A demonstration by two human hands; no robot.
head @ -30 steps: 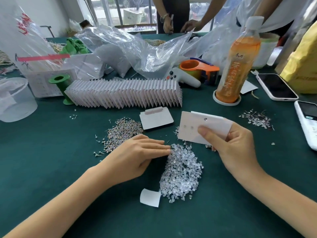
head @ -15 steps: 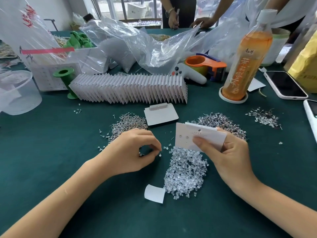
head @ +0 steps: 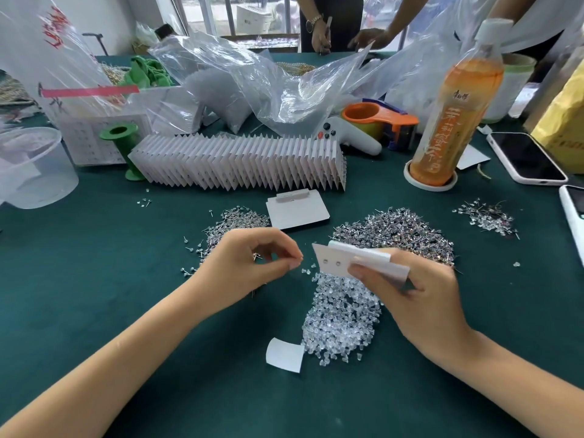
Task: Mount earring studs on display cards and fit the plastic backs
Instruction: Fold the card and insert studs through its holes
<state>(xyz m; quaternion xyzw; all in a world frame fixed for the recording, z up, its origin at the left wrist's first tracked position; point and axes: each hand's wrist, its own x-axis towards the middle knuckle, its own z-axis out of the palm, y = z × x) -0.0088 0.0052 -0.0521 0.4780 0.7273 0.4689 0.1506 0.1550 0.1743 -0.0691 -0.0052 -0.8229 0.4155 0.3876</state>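
Here the right hand [head: 420, 295] grips a small stack of white display cards [head: 363, 263], thumb on top and fingers curled beneath, holding it tilted above the pile of clear plastic backs [head: 343, 314] near the middle of the desk [head: 94, 311]. The top card shows two small holes close to its left edge. The left hand [head: 243, 267] hovers just left of the card with thumb and forefinger pinched together; something tiny sits between them (most likely a plastic back, though it is too small to tell for certain), and a stud seems tucked in the curled fingers behind. Loose earring studs [head: 404, 232] lie heaped behind the card, with a second scatter behind the left hand. A long row of finished cards [head: 240, 162] stands toward the far edge. The step in hand looks like bringing a piece to the card; the next move calls for lining the pinched piece up with one hole and pressing it home, steadily, while the right hand keeps the card from flexing
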